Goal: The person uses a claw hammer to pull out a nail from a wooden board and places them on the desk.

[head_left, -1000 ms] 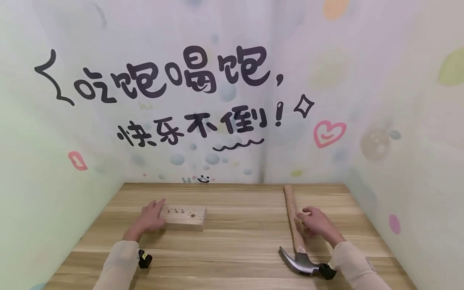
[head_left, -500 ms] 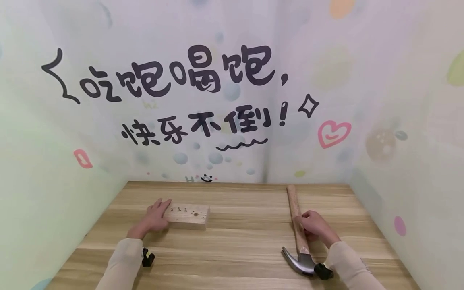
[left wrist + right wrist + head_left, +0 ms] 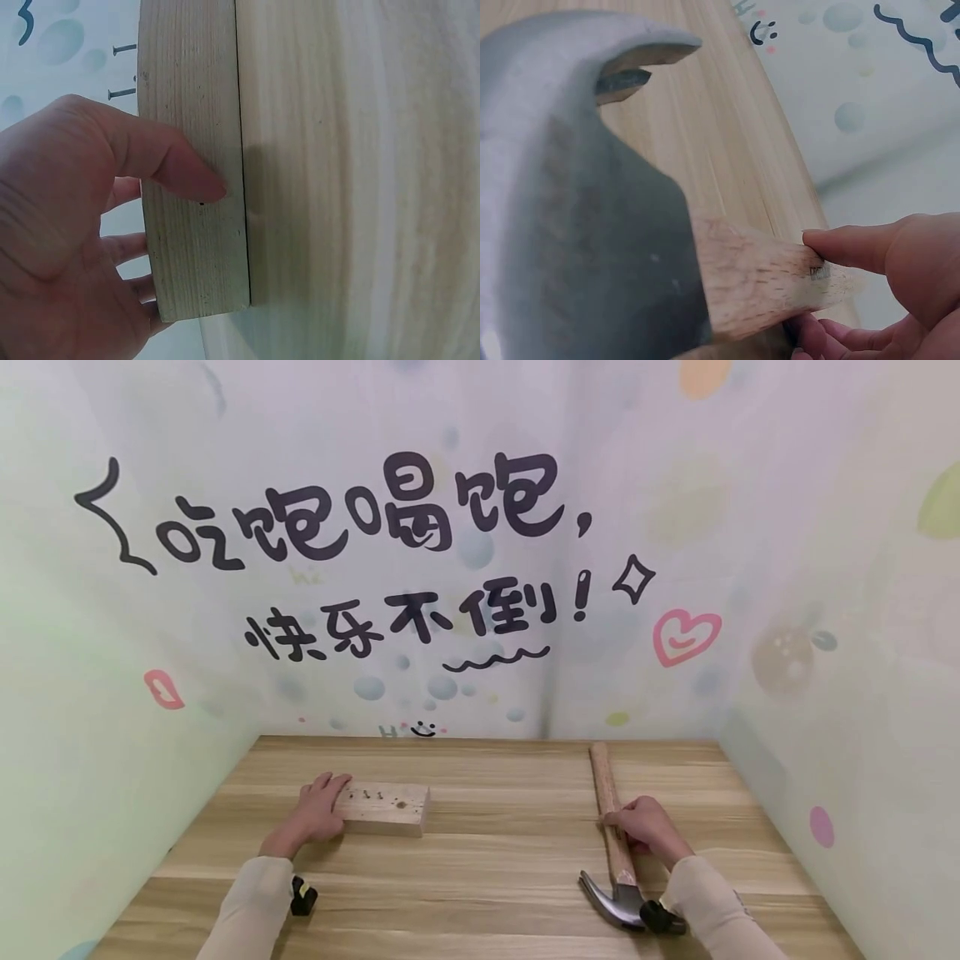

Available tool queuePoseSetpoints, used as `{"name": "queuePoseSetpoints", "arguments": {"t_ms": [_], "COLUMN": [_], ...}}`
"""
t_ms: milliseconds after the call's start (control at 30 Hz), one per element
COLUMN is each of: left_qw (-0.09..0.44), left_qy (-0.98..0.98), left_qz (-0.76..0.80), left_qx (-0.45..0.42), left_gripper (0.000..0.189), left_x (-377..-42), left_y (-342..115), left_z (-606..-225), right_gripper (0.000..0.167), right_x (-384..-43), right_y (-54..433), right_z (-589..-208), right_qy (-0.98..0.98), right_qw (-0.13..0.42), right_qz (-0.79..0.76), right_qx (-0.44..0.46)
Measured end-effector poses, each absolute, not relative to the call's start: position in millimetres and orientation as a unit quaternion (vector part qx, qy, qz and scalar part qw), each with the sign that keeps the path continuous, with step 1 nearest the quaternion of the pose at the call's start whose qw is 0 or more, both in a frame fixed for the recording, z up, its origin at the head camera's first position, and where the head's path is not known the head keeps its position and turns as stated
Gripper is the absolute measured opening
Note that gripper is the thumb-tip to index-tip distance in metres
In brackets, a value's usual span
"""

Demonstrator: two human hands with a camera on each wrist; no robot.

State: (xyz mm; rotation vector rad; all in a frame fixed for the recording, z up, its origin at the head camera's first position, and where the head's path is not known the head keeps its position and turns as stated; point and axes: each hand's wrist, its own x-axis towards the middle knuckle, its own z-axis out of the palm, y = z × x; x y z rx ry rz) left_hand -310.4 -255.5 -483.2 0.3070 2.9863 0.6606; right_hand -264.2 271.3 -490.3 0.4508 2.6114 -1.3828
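Observation:
A pale wooden block (image 3: pixel 386 810) lies on the table, left of the middle. Several small nails (image 3: pixel 122 94) stick out of its upper face. My left hand (image 3: pixel 317 812) grips the block's left end; in the left wrist view its thumb presses the near side, with the other fingers at the far edge. On the right a claw hammer (image 3: pixel 602 772) lies with its handle pointing away and its steel head (image 3: pixel 607 202) nearest me. My right hand (image 3: pixel 651 825) pinches the wooden handle about halfway along, thumb on one side and fingers partly hidden beneath.
The wood-grain table (image 3: pixel 487 877) reaches back to a printed curtain wall (image 3: pixel 480 702) with black lettering. Side walls stand close on the left and right. A small black wrist camera (image 3: pixel 302 896) sits at the left sleeve, another (image 3: pixel 655 917) over the hammer head.
My right hand has moved left onto the hammer handle, its fingers closing round it. The left hand stays on the block; hammer and block lie where they were. The head view shifts slightly.

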Motion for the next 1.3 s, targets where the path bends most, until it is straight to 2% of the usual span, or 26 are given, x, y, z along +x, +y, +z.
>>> {"name": "queuePoseSetpoints", "arguments": {"t_ms": [133, 467, 733, 967, 1067, 1200, 1300], "left_qw": [0.027, 0.016, 0.019, 0.03, 0.034, 0.032, 0.026], "left_qy": [0.971, 0.967, 0.963, 0.963, 0.961, 0.959, 0.957], "left_qz": [0.209, 0.21, 0.22, 0.217, 0.22, 0.222, 0.22], "left_qx": [0.109, 0.141, 0.153, 0.158, 0.161, 0.172, 0.184], "left_gripper": [0.074, 0.071, 0.072, 0.071, 0.072, 0.07, 0.07], "left_x": [-311, -309, -304, -301, -300, -300, -301], "left_y": [-254, -248, -242, -237, -234, -229, -226], "left_z": [-484, -485, -482, -484, -483, -483, -484], "right_gripper": [0.037, 0.027, 0.032, 0.031, 0.039, 0.049, 0.046], "right_x": [-267, -266, -261, -263, -263, -262, -261], "right_y": [274, 274, 272, 276, 278, 278, 277], "right_z": [-493, -493, -490, -492, -491, -490, -489], "right_qy": [0.871, 0.865, 0.842, 0.83, 0.826, 0.798, 0.771], "right_qw": [0.08, 0.091, 0.1, 0.057, 0.04, 0.037, 0.034], "right_qz": [-0.46, -0.468, -0.508, -0.543, -0.554, -0.596, -0.633], "right_qx": [0.157, 0.159, 0.151, 0.116, 0.094, 0.075, 0.07]}}
